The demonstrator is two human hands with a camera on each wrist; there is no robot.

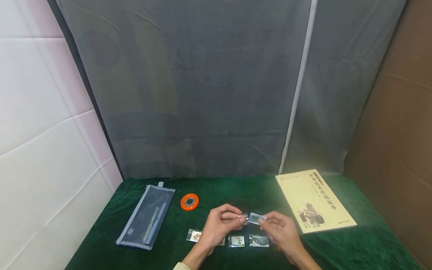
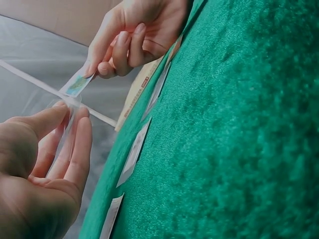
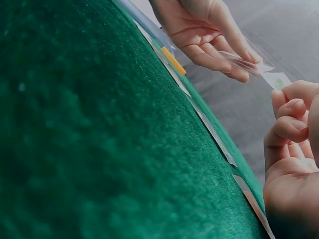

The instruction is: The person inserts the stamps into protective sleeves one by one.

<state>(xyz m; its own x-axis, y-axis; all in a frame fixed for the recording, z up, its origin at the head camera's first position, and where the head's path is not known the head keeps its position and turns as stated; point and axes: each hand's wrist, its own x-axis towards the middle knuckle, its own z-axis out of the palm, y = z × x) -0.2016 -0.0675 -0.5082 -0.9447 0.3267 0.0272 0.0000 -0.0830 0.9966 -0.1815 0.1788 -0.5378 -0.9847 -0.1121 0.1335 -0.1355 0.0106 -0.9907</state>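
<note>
My left hand (image 1: 220, 225) pinches a small clear plastic sleeve (image 3: 259, 56) between thumb and fingers, above the green cloth. Facing it, my right hand (image 1: 282, 233) pinches a small white-bordered stamp (image 1: 257, 218) with a blue and green picture. In the left wrist view, the stamp's far end meets the sleeve's edge; whether it is inside, I cannot tell. Below the hands lie sleeved stamps: one at left (image 1: 195, 236), one in the middle (image 1: 237, 241) and a dark one (image 1: 259, 241). My left hand partly covers another.
A grey mesh zip pouch (image 1: 145, 219) with pens inside lies at left. Near it is an orange ring-shaped disc (image 1: 189, 202). At right rests a yellow book (image 1: 314, 202). A grey curtain (image 1: 202, 93) hangs behind the green cloth (image 1: 378, 247).
</note>
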